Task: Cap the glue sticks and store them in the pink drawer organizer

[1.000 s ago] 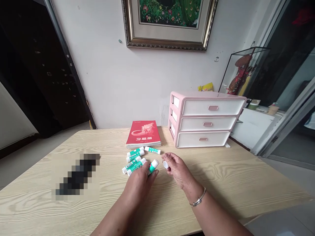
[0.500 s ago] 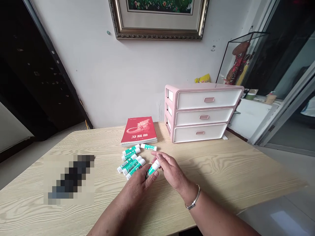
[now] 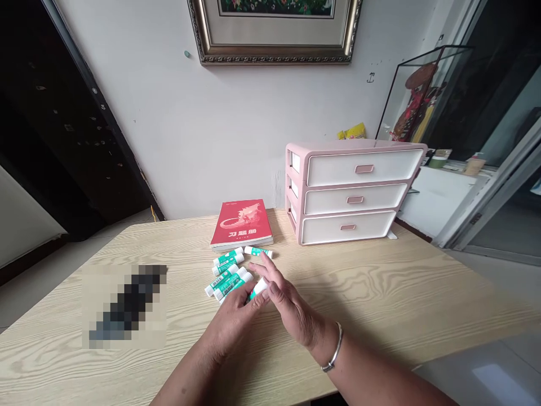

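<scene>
The wooden table (image 3: 380, 304) fills the lower half of the view. At its far edge, toward 1 o'clock from the hands, stands a pink drawer unit (image 3: 350, 192) with three white drawers, all shut. At 12 o'clock from the hands a red book (image 3: 243, 224) lies flat. A blurred dark patch (image 3: 127, 307) sits toward 9 o'clock.

The right hand (image 3: 291, 310), wearing a silver bracelet (image 3: 333, 352) at the wrist, has its fingers stretched out flat and loose, palm side pressing on the white cap end of the glue stick (image 3: 258, 288); it grips nothing closed. The left hand (image 3: 236, 318) curls around the lower end of that same stick, pinching it between thumb and fingers.

The glue stick lies just above the table between both hands, its long axis running from 7 to 1 o'clock, cap end pointing toward 1 o'clock.

Just beyond, at 11 o'clock, five more glue sticks (image 3: 228, 273) lie in a loose cluster on the table, near the book.
</scene>
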A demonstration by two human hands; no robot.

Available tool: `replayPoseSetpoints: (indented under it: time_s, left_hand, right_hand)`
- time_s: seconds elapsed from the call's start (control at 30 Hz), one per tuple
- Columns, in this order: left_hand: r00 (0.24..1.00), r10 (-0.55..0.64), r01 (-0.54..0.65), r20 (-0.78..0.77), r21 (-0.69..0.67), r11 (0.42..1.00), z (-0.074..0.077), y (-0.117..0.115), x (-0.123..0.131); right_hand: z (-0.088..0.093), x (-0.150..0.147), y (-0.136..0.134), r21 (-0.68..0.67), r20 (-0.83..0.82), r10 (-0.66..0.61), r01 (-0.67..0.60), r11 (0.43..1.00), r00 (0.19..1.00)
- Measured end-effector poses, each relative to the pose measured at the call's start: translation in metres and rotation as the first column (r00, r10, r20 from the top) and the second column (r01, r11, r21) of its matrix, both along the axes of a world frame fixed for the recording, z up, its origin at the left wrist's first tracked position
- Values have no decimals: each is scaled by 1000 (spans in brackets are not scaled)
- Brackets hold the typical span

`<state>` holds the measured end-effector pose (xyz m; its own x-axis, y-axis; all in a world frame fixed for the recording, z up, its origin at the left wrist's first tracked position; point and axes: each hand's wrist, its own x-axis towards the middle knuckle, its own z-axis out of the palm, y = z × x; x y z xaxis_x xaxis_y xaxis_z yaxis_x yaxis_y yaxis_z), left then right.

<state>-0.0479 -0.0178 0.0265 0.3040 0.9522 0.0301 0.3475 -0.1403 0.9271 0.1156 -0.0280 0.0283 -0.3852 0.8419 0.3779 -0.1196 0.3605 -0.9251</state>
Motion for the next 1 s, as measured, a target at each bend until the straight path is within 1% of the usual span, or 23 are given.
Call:
replayPoseSetpoints:
  time_s: [0.1, 0.17, 0.27, 0.37, 0.5, 0.6, 0.67, 0.7, 0.8, 0.87, 0.93, 1.0]
  left_hand:
    - [999, 37, -37, 0, -47, 998, -3, 1, -1]
    - [995, 103, -102, 11, -53, 993, -3, 1, -1]
    - [982, 168, -165, 85, -47, 985, -2, 1, -2]
    - [970, 176, -172, 169, -40, 984, -1, 0, -4]
    - [962, 203, -200, 180, -36, 979, -1, -2, -6]
    - [961, 235, -233, 147, -30, 972, -1, -2, -5]
    - [958, 266, -266, 109, -11, 964, -3, -1, -3]
    - [958, 274, -276, 86, 5, 961, -5, 0, -2]
    - [970, 242, -244, 34, 100, 965, -15, 4, 1]
    - [977, 211, -211, 23, 194, 958, -22, 5, 6]
    - [980, 197, -194, 17, 267, 944, -26, 4, 12]
    - [989, 150, -137, -21, 293, 946, -24, -1, 16]
  right_hand:
    - [0, -2, -2, 8, -36, 4, -3, 1000, 999]
    - [-4, -3, 1, 14, -56, -35, 36, 999, 998]
    - [-12, -2, 9, -11, -86, -190, 190, 982, 978]
    - [-15, -1, 19, -64, -105, -348, 343, 937, 932]
    - [-13, -2, 26, -77, -142, -457, 450, 890, 878]
    - [-13, -3, 28, -78, -133, -500, 494, 866, 856]
    - [-13, -3, 28, -72, -119, -487, 481, 874, 866]
    - [-13, -4, 27, -61, -104, -453, 449, 892, 885]
    - [-16, -7, 26, -20, -38, -267, 266, 964, 963]
    - [-23, -12, 28, -29, 6, -165, 165, 986, 986]
    - [-35, -16, 33, -80, 16, -145, 146, 986, 989]
    - [-49, -19, 43, -166, -7, -191, 187, 968, 982]
